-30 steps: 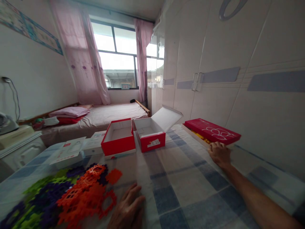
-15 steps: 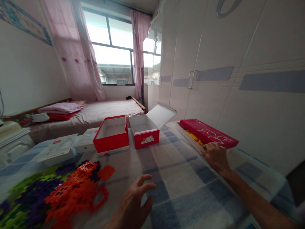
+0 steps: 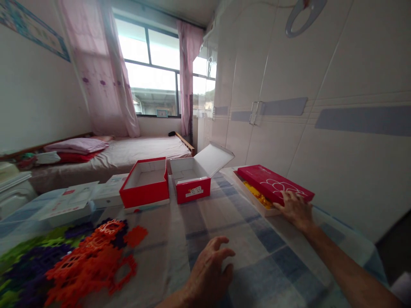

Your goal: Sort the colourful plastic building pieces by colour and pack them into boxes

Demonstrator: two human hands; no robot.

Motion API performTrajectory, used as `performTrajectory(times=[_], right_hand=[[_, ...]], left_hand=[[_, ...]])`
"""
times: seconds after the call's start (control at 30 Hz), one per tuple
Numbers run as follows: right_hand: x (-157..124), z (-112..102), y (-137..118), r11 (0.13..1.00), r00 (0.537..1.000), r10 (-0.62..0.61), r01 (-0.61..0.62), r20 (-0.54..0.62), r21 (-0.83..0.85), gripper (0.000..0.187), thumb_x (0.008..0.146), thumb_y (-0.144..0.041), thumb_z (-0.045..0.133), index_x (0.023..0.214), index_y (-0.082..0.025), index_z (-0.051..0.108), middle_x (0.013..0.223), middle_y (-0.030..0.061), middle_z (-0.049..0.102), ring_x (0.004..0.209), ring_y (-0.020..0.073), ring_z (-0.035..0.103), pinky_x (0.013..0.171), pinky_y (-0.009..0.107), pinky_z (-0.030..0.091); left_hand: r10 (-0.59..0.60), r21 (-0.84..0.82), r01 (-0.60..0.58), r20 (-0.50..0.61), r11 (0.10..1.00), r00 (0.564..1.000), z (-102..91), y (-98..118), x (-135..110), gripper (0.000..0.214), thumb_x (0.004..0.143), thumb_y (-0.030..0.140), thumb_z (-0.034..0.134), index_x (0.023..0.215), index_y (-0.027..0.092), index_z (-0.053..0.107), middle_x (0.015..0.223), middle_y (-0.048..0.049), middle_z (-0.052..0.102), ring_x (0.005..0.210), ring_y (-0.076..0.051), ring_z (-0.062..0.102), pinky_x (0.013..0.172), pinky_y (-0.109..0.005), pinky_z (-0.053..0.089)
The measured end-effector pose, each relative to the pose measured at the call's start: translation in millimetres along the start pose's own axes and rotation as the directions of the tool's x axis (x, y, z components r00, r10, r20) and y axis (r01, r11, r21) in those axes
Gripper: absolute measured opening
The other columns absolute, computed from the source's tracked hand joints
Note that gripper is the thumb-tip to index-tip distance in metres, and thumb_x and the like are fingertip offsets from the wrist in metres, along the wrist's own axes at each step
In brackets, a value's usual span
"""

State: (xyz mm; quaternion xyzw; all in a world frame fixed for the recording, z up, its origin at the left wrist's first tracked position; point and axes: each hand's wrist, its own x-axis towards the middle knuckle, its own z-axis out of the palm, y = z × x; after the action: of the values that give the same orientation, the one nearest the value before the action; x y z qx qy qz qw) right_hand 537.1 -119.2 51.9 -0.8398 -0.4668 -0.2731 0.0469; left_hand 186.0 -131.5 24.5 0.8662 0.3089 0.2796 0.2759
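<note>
At the right side of the table my right hand point(image 3: 296, 209) is on the near edge of a red box lid point(image 3: 266, 177), its fingers bent over the edge. The lid sits askew on a pale shallow box point(image 3: 270, 212), leaving the left side uncovered. Yellow plastic pieces point(image 3: 257, 194) show in that gap. My left hand point(image 3: 210, 269) hovers over the near middle of the table, fingers curved and apart, with nothing in it. Left of it lies a heap of orange snowflake-like plastic pieces point(image 3: 86, 269), beside purple pieces point(image 3: 38, 263) and green pieces point(image 3: 19, 250).
Two red boxes stand open mid-table: one without a lid point(image 3: 146, 194), one with its white flap raised point(image 3: 193, 190). White boxes point(image 3: 72, 201) lie to their left. A checked cloth under clear plastic covers the table point(image 3: 231, 218). Behind are a bed point(image 3: 147, 147) and wardrobe point(image 3: 282, 141).
My left hand has moved right, away from the orange pieces. My right hand has shifted from the box's near corner onto the lid's edge. The view has turned slightly.
</note>
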Motion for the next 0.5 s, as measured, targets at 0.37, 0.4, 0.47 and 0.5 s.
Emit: performTrajectory(times=[0.37,0.4,0.47,0.5], right_hand=[[18,-19,-10,0.971,0.977,-0.198,0.206,0.074,-0.12,0.029,0.082,-0.016,0.047,0.109,-0.006,0.052,0.086,0.0195,0.063,0.074,0.0301,0.064,0.058,0.035,0.044],[19,-20,-8,0.968,0.977,-0.204,0.209,0.055,-0.137,0.032,0.083,-0.017,0.046,0.113,-0.005,0.05,0.087,0.02,0.062,0.074,0.0306,0.064,0.058,0.035,0.043],[23,-23,-2,0.958,0.975,-0.22,0.213,-0.017,-0.193,0.038,0.084,-0.018,0.045,0.119,-0.004,0.045,0.087,0.0195,0.06,0.073,0.0298,0.062,0.056,0.034,0.042],[25,-23,3,0.95,0.971,-0.232,0.212,-0.065,-0.228,0.04,0.084,-0.019,0.045,0.121,-0.003,0.044,0.087,0.019,0.059,0.072,0.0287,0.062,0.056,0.034,0.041]], left_hand=[[-0.037,-0.084,0.034,-0.036,0.996,0.999,2.8,-4,1,0.035,0.067,0.002,0.053,0.094,0.019,0.066,0.119,-0.0075,0.057,0.111,-0.017,0.055,0.096,-0.03,0.044],[-0.038,-0.086,0.033,-0.049,0.996,0.998,2.8,-5,0,0.034,0.067,0.002,0.053,0.094,0.019,0.066,0.119,-0.0079,0.058,0.111,-0.018,0.055,0.096,-0.03,0.044],[-0.044,-0.096,0.038,-0.061,0.995,0.997,2.0,-7,-1,0.033,0.067,0.002,0.053,0.093,0.019,0.067,0.118,-0.0078,0.058,0.11,-0.018,0.056,0.095,-0.03,0.045],[-0.05,-0.102,0.044,-0.059,0.994,0.997,1.5,-7,-1,0.033,0.067,0.002,0.053,0.092,0.02,0.067,0.118,-0.0073,0.058,0.11,-0.018,0.056,0.095,-0.031,0.045]])
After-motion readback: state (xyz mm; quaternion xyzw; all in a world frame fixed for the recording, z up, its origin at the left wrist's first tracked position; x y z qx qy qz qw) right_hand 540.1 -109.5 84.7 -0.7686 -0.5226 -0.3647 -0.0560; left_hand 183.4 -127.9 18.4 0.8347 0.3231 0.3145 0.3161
